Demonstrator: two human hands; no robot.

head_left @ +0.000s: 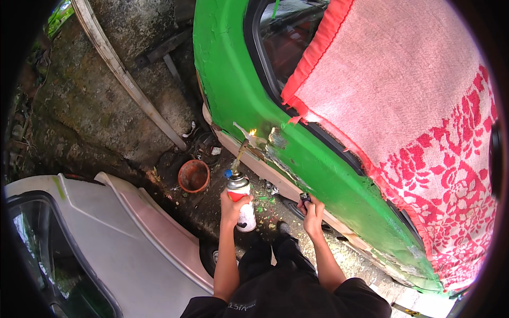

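Car [127,222], gray, stands well off L of the can grip; prob. leave elbow room on that side. Clay pot [194,177] sits on the ground just L of the nozzle, so watch footing there.

L hand [231,208] is wrapped around the can [246,216], fingers and thumb closed on its upper body, below the metal shoulder. Good hold IMO: firm, w/ skin clear of the hot end. Nozzle [240,152] rises off the can top, beyond the grip and angled a bit R, away from the body. Flame [252,132] burns at its far end, by the lower edge of the green panel [233,69], which lies ahead and R of the L hand; can't tell if it touches the metal. Best to sweep in short passes, not park on 1 spot, & hold the can steady so the flame doesn't flare.

Bare patch [277,138], scorched-looking, is just R of the flame; prob. work outward from its edge.

R hand [314,211], R of the can & apart from it, pinches a small dark item [305,198], poss. a lighter. Should stay well back from heat.

Towel [382,90], pink, hangs farther R and beyond both grips; its frayed corner is near enough to the flame to be a fire risk, so fold it back 1st.
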